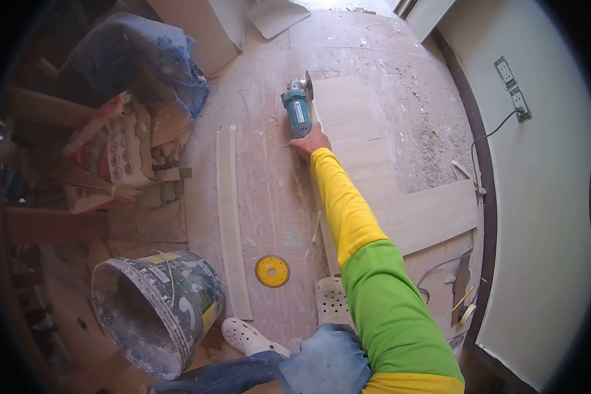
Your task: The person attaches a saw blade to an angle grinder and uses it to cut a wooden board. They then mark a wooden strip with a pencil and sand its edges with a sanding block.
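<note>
A right hand (310, 142), reaching forward in a yellow-and-green sleeve, is wrapping closed around the rear of a teal angle grinder (298, 113). The grinder is lying lengthwise on or just above the dusty floor (269, 190), its blade (310, 85) standing upright beside the upper left edge of a pale L-shaped panel (368, 151). Whether the blade is touching the panel or spinning is not clear. A sliver of what may be the left hand (146, 390) is showing at the bottom edge; how open it is, or whether it is holding anything, cannot be told. As a judgement, one outstretched arm is giving little control, so good handling is calling for a closer crouch, both hands on the tool, and the blade square to the surface, with light, even pressure. Fingers are best staying behind the blade and out of its line, while the panel is lying flat and steady. A cord (489, 133) is running from the wall outlet (519, 104); wherever it is leading, it is best staying well clear of the blade. A yellow disc (262, 271) is lying near the white shoes (333, 299).
</note>
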`<state>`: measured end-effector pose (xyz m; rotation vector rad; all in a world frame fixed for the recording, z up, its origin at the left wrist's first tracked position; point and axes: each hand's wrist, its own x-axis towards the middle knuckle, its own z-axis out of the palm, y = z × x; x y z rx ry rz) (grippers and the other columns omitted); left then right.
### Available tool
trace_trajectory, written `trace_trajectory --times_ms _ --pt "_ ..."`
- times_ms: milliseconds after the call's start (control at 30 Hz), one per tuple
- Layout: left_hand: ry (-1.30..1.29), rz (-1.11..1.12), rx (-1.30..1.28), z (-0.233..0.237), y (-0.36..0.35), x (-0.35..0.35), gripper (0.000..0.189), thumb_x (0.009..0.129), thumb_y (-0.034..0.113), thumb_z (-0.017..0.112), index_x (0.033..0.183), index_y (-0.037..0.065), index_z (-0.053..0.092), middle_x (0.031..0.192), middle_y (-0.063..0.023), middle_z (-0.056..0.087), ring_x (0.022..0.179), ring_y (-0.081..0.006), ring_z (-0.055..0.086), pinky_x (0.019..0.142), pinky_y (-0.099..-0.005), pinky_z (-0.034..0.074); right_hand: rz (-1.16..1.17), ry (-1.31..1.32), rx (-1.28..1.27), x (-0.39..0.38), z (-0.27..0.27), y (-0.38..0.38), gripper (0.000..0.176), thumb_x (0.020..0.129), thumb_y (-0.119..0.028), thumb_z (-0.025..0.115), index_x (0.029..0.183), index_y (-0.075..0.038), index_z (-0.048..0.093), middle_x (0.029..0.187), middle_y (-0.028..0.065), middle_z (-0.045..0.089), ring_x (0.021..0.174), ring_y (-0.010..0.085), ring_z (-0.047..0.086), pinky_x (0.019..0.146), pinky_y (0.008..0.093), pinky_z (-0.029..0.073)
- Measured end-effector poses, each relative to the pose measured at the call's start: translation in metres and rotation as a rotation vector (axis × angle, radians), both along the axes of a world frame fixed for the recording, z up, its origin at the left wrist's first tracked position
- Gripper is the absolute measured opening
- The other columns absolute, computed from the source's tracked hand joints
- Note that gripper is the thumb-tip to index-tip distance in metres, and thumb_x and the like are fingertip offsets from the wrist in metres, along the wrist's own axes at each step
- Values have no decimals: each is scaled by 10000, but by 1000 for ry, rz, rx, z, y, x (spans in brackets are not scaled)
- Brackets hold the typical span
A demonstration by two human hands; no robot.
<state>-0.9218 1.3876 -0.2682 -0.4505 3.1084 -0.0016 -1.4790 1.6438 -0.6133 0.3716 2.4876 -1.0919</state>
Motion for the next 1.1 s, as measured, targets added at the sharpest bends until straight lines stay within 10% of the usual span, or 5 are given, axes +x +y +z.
trace_trajectory --times_ms 1100 --pt "33 9 -10 -1 2 -6 509 966 370 519 1213 -70 585 1260 -260 574 1106 -434 564 960 -496 438 -5 21 0 -18 -4 -3 849 619 -344 728 1330 -23 393 1194 246 609 1104 374 606 963 393 485"
